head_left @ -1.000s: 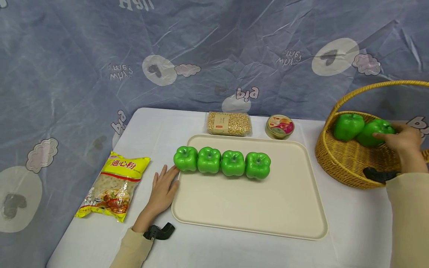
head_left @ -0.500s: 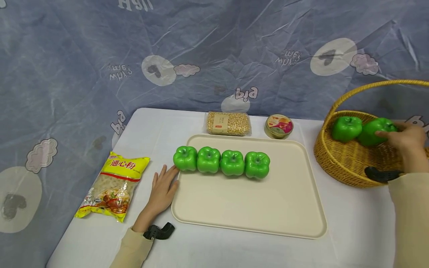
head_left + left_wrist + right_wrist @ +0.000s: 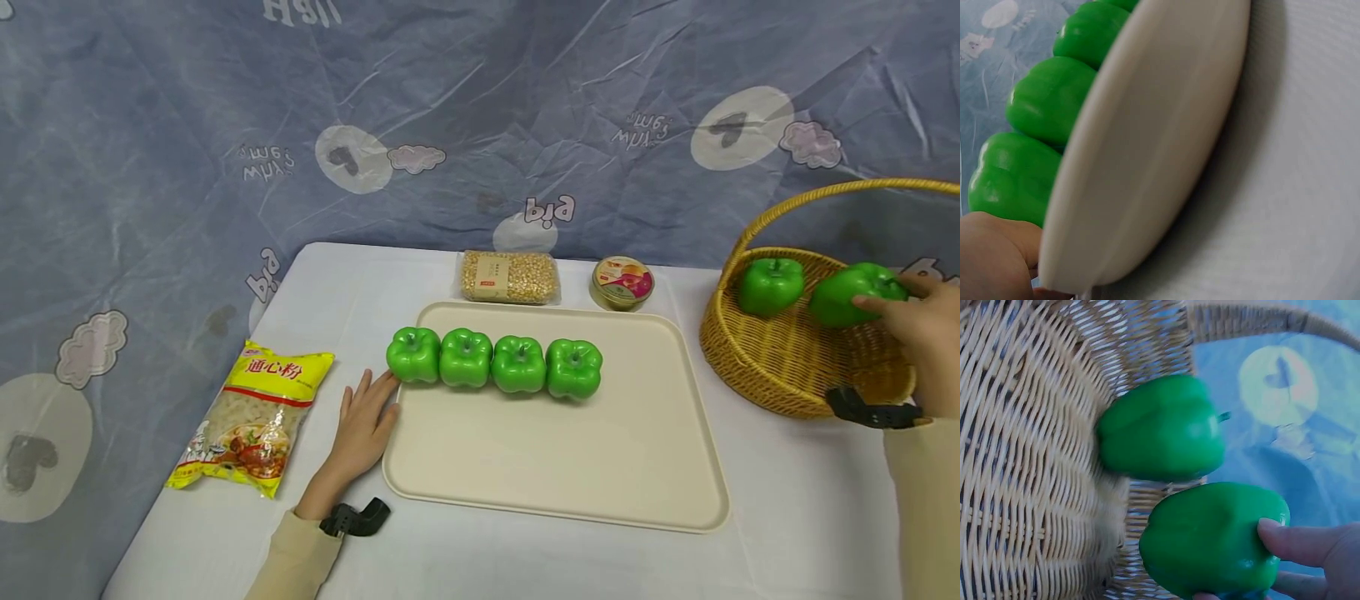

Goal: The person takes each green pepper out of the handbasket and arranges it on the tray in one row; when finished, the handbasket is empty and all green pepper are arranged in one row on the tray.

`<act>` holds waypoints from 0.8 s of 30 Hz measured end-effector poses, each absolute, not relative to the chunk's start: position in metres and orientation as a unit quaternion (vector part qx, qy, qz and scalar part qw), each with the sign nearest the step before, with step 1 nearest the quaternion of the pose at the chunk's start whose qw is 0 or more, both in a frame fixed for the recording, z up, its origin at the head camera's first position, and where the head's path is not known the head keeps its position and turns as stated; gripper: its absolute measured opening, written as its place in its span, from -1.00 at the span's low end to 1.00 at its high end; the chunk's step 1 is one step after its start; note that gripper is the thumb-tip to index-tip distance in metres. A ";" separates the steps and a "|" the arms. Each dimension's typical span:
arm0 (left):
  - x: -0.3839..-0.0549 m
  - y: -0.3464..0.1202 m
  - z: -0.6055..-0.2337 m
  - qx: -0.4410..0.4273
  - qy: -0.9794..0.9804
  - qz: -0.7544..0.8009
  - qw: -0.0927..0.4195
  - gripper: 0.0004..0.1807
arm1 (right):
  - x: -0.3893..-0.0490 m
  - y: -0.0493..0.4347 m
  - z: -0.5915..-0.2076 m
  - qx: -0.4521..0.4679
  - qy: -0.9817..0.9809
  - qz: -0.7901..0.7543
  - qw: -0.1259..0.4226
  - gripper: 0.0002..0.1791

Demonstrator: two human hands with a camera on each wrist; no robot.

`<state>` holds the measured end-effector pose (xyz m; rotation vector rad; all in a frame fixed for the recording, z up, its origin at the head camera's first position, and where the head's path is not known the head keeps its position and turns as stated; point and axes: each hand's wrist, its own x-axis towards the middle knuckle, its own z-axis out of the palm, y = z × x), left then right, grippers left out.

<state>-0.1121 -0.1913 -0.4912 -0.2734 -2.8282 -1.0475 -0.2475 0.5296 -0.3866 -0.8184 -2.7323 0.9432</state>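
My right hand grips a green bell pepper inside the wicker basket, thumb on its near side. In the right wrist view that bell pepper lies tilted beside a second bell pepper, which stands against the basket wall. My left hand lies with straight fingers at the left edge of the beige tray. Its fingertips reach the leftmost of several green bell peppers lined up across the tray's upper left part. The left wrist view shows the tray's outer side, which hides part of that hand.
A yellow pasta bag lies left of the left hand. Behind the tray are a pack of corn kernels and a round tin. The basket's tall handle arches over its back. A patterned blue-grey cloth hangs behind the table.
My right hand has shifted rightward with the gripped bell pepper, opening a gap to the other bell pepper in the basket. The left hand and the row on the tray stay put.
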 end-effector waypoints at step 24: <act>-0.113 -0.191 -0.491 -0.086 -0.934 -0.344 0.049 -0.47 | -0.139 0.412 -0.343 -0.173 -0.877 0.368 0.257 -0.32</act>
